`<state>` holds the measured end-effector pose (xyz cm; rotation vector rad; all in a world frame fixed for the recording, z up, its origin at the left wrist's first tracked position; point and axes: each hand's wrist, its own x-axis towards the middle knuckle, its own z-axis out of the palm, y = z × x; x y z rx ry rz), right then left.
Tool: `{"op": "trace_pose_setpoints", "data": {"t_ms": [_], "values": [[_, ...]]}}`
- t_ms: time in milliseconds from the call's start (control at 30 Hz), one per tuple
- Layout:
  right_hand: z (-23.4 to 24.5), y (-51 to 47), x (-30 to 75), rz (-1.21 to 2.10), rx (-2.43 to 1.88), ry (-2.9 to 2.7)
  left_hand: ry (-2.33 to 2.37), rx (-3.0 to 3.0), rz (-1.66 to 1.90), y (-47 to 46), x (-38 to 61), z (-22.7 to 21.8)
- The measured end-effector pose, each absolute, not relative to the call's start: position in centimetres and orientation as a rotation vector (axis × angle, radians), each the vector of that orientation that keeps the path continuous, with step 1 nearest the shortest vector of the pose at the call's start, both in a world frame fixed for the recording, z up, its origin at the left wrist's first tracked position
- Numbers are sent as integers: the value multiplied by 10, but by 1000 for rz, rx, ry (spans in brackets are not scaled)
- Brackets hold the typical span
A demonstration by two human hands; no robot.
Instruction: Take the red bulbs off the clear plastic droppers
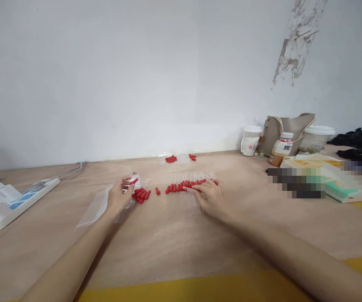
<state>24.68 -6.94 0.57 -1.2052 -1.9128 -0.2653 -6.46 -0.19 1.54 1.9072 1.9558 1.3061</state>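
Between the thumb and fingers of my left hand [120, 193] is a red rubber dropper bulb [134, 181]. Just right of that hand lies a small pile of red bulbs [141, 195], with a single bulb [157, 191] apart from it. My right hand [210, 197] pinches a thin clear glass tube [189, 188], its end pointing left. Under and behind this hand runs a row of droppers [177, 186] with red bulbs toward me and clear tubes pointing away. Several loose clear tubes [191, 205] lie in front of the row, partly hidden by my right hand.
Clear plastic bags [94, 207] lie by my left forearm. Near the wall sits a packet of red bulbs and tubes [182, 159]. A power strip [23, 205] is at left. Cups, a bottle [280, 149], a grey bag [289, 126] and a tissue pack [341, 180] stand at right.
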Motion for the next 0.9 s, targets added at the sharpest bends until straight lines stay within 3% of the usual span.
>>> {"op": "trace_pose_setpoints", "data": {"t_ms": [400, 900], "values": [[-12, -65, 201, -545, -1113, -2114, 2184, 1939, 1035, -2, -74, 8], [-15, -74, 197, -409, -1177, -2189, 2169, 1949, 954, 0, -77, 4]]}}
